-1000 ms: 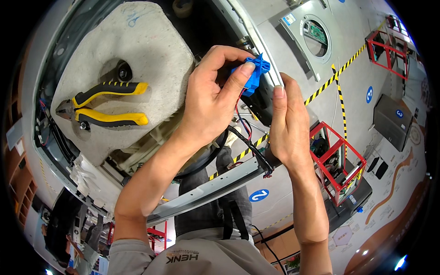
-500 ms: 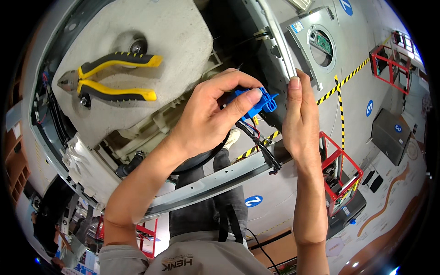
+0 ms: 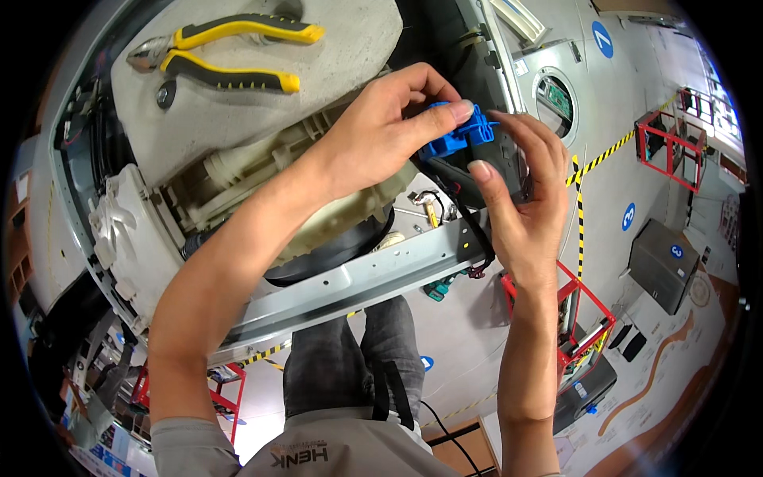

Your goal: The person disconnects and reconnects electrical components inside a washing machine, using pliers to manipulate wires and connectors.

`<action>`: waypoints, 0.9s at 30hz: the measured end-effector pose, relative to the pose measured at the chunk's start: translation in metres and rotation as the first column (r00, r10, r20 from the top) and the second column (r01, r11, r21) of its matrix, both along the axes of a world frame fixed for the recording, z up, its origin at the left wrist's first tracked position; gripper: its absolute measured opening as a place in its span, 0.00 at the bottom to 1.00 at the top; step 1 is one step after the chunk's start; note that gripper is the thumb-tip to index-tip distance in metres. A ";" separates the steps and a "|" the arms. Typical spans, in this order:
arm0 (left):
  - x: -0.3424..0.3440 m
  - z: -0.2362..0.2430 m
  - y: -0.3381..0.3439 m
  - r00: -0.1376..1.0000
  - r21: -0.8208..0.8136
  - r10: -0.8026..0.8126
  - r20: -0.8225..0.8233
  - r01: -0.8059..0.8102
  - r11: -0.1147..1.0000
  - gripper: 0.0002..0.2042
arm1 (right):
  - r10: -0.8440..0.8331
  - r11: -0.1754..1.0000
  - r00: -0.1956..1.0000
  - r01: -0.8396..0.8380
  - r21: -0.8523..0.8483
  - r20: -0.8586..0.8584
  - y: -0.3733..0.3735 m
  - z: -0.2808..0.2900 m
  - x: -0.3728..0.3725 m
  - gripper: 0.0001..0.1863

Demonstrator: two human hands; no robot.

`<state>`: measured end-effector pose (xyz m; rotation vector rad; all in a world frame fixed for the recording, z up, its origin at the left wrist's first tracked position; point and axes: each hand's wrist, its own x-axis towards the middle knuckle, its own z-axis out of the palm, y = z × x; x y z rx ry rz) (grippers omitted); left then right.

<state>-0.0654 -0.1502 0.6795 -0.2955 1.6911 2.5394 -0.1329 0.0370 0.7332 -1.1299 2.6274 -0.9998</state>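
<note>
Between thumb and fingers, my left hand [image 3: 381, 127] grips a blue plastic part [image 3: 455, 141] with clip-like prongs, held over the inside of an opened washing machine. My right hand [image 3: 531, 211] is just right of the part, fingers apart and curved toward it, holding nothing I can see. Whether a right fingertip touches the prongs, I cannot tell. A dark wire bundle [image 3: 478, 237] hangs below the part across the machine's front metal rail [image 3: 358, 278]. Yellow-and-black pliers [image 3: 230, 77] lie with spread handles on the grey concrete weight [image 3: 230, 131] at the upper left.
A pale plastic tub [image 3: 262, 159] fills the machine's cavity, beside the metal side edge [image 3: 502, 67]. Beyond on the floor stand a grey panel with a round opening [image 3: 579, 71], red metal frames [image 3: 664, 151] and a dark box [image 3: 661, 258]. A green tool [image 3: 437, 288] shows below the rail.
My right hand has let go of the metal side edge and opened beside the blue part. My left hand still holds that part. The whole view has shifted, with the pliers now higher.
</note>
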 end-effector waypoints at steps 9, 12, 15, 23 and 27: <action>0.009 0.009 -0.005 1.000 -0.306 0.005 0.003 -0.004 0.952 0.14 | 0.029 0.993 0.996 -0.038 -0.113 -0.080 0.001 -0.007 0.002 0.15; 0.027 0.024 -0.004 0.997 -0.542 0.066 -0.041 -0.078 0.837 0.17 | 0.045 0.990 0.989 -0.063 -0.125 -0.141 0.003 -0.008 0.009 0.16; 0.054 0.048 0.006 0.989 -0.672 0.009 -0.145 -0.105 0.733 0.25 | 0.120 0.982 0.950 -0.157 -0.107 -0.289 0.002 -0.008 0.010 0.17; 0.050 0.034 0.032 0.978 -0.770 0.127 -0.166 -0.209 0.603 0.31 | 0.234 0.950 0.931 -0.279 -0.136 -0.279 -0.002 -0.006 0.008 0.20; 0.048 0.022 0.030 0.968 -0.719 0.171 -0.185 -0.252 0.648 0.27 | 0.198 0.966 0.965 -0.222 -0.135 -0.171 0.000 -0.008 0.008 0.20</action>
